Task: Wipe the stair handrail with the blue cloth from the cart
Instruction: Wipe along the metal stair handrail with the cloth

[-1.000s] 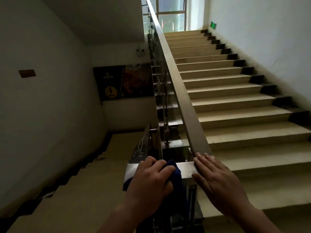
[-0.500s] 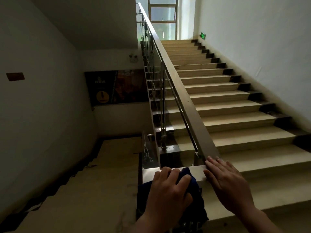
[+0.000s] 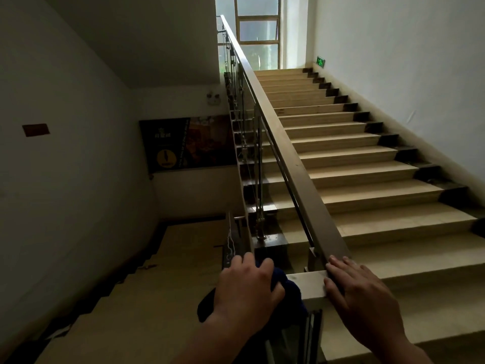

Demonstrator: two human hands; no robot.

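Note:
The brown handrail (image 3: 286, 148) runs up the stairs from a short level section (image 3: 309, 285) in front of me. My left hand (image 3: 244, 287) grips the dark blue cloth (image 3: 291, 292) and presses it onto the left end of that level section; most of the cloth is hidden under the hand and hangs down below it. My right hand (image 3: 364, 295) lies flat on the rail's corner, where the level part meets the rising part, with the fingers spread.
A glass and metal balustrade (image 3: 252, 164) stands under the rail. Beige steps (image 3: 367, 179) climb on the right to a window (image 3: 258, 30). A second flight (image 3: 147, 298) goes down on the left beside a wall with a dark poster (image 3: 183, 143).
My left hand has slid the cloth to the left along the level rail, baring more of it. The right hand stays on the corner. My view has tilted up and shifted left.

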